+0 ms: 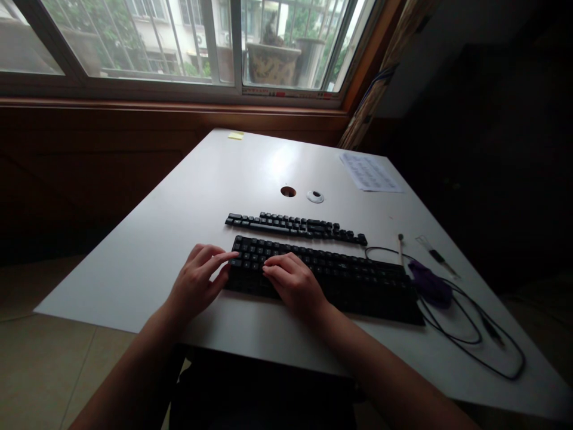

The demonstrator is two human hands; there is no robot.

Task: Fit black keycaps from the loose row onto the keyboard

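Observation:
A black keyboard (376,297) lies across the white table in front of me. Its upper rows carry keycaps, while the lower part is a bare dark strip. My left hand (199,278) rests at its left end, the index finger stretched onto a key there and the thumb apart from it. Over the left-middle part, my right hand (295,280) has thumb and fingertips pressed together. Whatever may be between them is hidden. Just beyond the keyboard, loose black keycaps (286,226) stand in rows.
To the right lie a purple cloth (430,284), a coiled black cable (510,376), a small brush (400,248) and a wire tool with a dark handle (437,257). Farther back are printed sheets (371,173), a round cover (315,197), a table hole (288,192) and a yellow note (236,135).

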